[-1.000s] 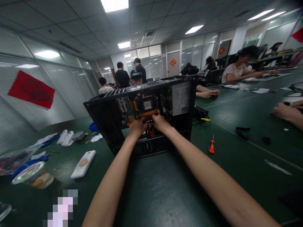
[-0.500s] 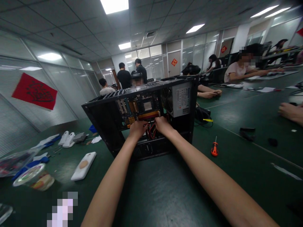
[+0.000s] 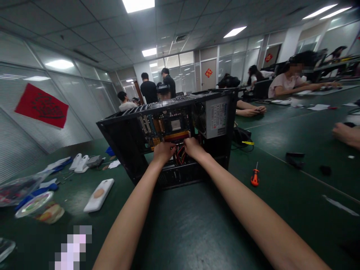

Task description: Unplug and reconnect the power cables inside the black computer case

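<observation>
A black computer case (image 3: pixel 112 146) stands in front of me with its side open, showing the motherboard (image 3: pixel 165 127) and a silver power supply (image 3: pixel 216 118). My left hand (image 3: pixel 164 152) reaches inside, fingers curled at the motherboard's lower edge. Beside it, my right hand (image 3: pixel 194 148) is closed at the right end of the red and yellow memory slots (image 3: pixel 180 135). Red and black cables (image 3: pixel 180 155) bunch between both hands. Whatever sits in the fingertips of either hand is too small or hidden to make out.
An orange screwdriver (image 3: pixel 255 177) lies right of the case. On the left are a white phone (image 3: pixel 99 195), a clear plastic tub (image 3: pixel 42 210) and a plastic bag (image 3: pixel 22 189). Another person's hands (image 3: pixel 253 110) rest behind the case; a hand (image 3: pixel 345 133) is at far right.
My view has shifted very slightly. Both hands stay at the same place inside the case, with hardly any visible movement.
</observation>
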Tool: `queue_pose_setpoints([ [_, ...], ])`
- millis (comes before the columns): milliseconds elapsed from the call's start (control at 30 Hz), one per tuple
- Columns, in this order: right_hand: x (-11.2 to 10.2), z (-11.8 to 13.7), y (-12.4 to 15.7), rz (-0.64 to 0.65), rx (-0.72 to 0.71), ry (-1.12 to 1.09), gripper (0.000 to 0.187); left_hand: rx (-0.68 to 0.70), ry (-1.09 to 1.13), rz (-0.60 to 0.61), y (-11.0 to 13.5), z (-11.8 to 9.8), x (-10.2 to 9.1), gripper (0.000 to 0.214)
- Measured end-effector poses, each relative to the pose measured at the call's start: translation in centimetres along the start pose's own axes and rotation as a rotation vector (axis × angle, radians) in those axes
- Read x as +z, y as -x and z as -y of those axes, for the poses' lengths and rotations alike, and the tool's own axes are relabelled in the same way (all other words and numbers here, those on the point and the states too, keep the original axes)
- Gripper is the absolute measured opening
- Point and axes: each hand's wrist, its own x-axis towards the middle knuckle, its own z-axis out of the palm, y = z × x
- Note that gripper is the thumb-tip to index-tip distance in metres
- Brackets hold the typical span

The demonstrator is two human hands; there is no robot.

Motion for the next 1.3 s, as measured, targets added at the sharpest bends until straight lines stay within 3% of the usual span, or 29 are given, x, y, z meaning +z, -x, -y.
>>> queue_pose_setpoints([
  [567, 0.1, 0.0, -0.5, 0.020, -0.008, 0.045, 0.032, 0.014, -0.023, 0.041, -0.3, 0.0, 0.1, 0.035],
  [800, -0.7, 0.5, 0.7, -0.002, -0.019, 0.058, 0.028, -0.020, 0.087, 0.005, 0.7, 0.3, -0.4, 0.034],
  [967, -2.6, 1.0, 3.2, -0.091, -0.036, 0.073, 0.031, -0.062, 0.120, -0.082, 2.8, 1.2, -2.0, 0.039],
  [1067, -3.3, 0.4, 5.1, -0.102, -0.044, 0.107, 0.040, -0.017, 0.088, -0.016, 5.0, 1.4, -2.6, 0.045],
  [1300, -2.9, -1.6, 8.8, -0.052, -0.075, 0.256, 0.068, -0.089, -0.102, 0.025, 10.2, -0.2, -1.4, 0.076],
])
